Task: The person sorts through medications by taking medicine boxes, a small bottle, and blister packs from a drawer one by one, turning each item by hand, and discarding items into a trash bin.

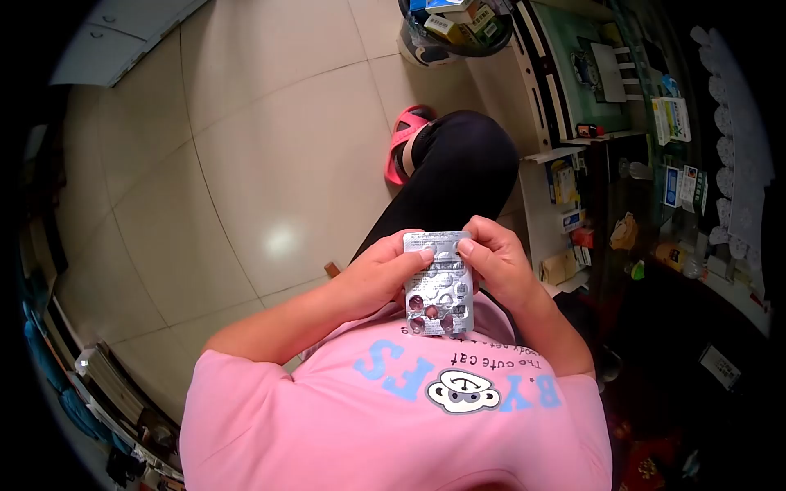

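Both of my hands hold a silver blister pack (440, 282) in front of my pink shirt (344, 417). Its printed foil side faces up. Toward the end nearest me, several pockets are torn through and look dark reddish. My left hand (389, 266) grips the pack's left edge, thumb lying on the foil. On the opposite side, my right hand (498, 255) pinches the upper right corner, with the thumb on top. The fingers beneath the pack are mostly hidden.
A bin (426, 51) filled with small boxes stands on the tiled floor ahead. On my right, a glass-topped counter (565, 74) and shelves hold medicine boxes (671, 119). My black-trousered leg (467, 155) and pink sandal (401, 147) extend forward. A white cabinet (123, 37) is at far left.
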`<state>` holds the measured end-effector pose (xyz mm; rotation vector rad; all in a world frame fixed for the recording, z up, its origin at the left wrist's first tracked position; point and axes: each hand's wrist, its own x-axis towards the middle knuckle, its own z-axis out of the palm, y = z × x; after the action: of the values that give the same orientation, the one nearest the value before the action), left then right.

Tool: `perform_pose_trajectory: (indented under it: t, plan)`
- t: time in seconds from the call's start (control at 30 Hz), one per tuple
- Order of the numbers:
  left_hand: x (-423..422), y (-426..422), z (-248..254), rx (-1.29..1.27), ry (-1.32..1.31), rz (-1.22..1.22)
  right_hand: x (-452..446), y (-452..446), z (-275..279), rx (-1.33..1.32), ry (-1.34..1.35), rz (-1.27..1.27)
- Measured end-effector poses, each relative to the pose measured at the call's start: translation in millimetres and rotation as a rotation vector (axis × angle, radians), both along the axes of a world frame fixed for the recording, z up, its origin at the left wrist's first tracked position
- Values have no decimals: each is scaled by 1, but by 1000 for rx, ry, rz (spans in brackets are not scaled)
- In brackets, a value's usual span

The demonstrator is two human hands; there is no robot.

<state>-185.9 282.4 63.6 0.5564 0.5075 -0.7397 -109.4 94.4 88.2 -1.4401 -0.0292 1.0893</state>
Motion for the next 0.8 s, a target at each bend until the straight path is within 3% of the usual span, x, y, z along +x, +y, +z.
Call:
perform_pose_trajectory:
  t: [0.23,0.43,0.8]
  plan:
    - [-1,2,-20,-12,-77,-24,-2,4,-9,-3,14,-56]
    - [2,1,-21,-194,13,66,1,5,-15,51,224,-134]
    - [2,2,-18,-234,77,60,-1,3,-19,93,313,-165]
